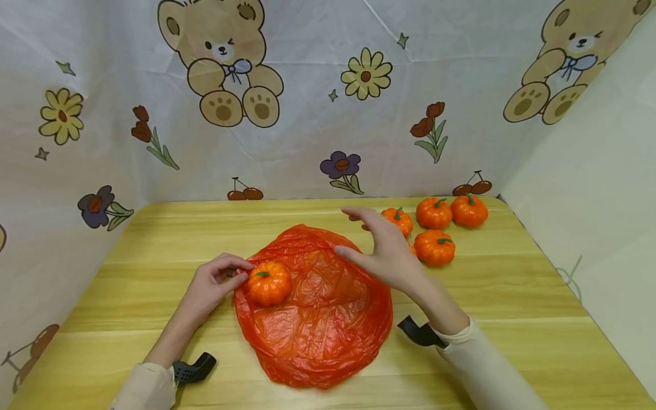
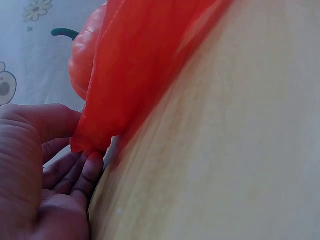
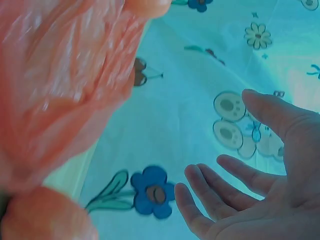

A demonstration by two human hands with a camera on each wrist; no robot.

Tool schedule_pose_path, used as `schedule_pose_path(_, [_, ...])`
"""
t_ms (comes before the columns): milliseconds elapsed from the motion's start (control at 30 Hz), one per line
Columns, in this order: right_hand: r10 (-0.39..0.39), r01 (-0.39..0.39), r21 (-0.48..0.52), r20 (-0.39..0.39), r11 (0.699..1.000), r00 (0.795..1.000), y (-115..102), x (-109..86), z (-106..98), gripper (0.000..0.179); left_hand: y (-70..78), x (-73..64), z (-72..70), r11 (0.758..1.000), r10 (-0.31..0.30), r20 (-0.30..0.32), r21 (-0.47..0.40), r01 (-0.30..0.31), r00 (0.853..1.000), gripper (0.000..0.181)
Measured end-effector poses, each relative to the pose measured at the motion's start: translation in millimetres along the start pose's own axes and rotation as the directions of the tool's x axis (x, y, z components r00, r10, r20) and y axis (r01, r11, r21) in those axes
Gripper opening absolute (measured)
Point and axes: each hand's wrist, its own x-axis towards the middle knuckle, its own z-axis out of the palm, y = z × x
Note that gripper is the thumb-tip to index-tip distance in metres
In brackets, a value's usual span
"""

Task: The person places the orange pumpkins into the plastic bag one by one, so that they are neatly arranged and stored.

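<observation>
A red plastic bag (image 1: 318, 341) lies spread in a rounded shape on the table. One small orange pumpkin (image 1: 269, 286) with a green stem rests at the bag's left side. Beside it, my left hand (image 1: 207, 285) pinches the bag's left rim between thumb and fingers; the left wrist view shows the red film (image 2: 127, 70) at the fingertips. My right hand (image 1: 386, 253) hovers over the bag's upper right, fingers spread and holding nothing. In the right wrist view its fingers (image 3: 235, 195) are apart from the bag (image 3: 65, 90).
Several more orange pumpkins (image 1: 434, 248) stand at the table's back right, one mostly hidden behind my right hand. The wooden table (image 1: 512, 319) meets a cloth backdrop (image 1: 302, 114) printed with bears and flowers. Black curved pieces (image 1: 196, 368) sit at both wrists.
</observation>
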Motion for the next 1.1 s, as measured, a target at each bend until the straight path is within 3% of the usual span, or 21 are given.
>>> schedule_pose_path(233, [0.056, -0.057, -0.042, -0.035, 0.998, 0.998, 20.2, -12.9, -23.3, 0.069, 1.7, 1.0, -1.1, 1.000, 0.006, 0.003, 0.007, -0.006, 1.000, 0.013])
schedule_pose_path(700, [0.055, -0.072, -0.118, -0.146, 0.990, 0.988, 66.6, -42.7, -65.9, 0.063, 0.9, -0.1, -0.1, 1.000, 0.002, 0.006, 0.006, -0.002, 1.000, 0.013])
schedule_pose_path(1100, [0.098, -0.118, -0.177, -0.117, 0.977, 0.988, 98.7, -69.0, -89.9, 0.063, -1.1, -0.7, 0.3, 1.000, 0.012, 0.009, -0.006, -0.012, 1.000, 0.014])
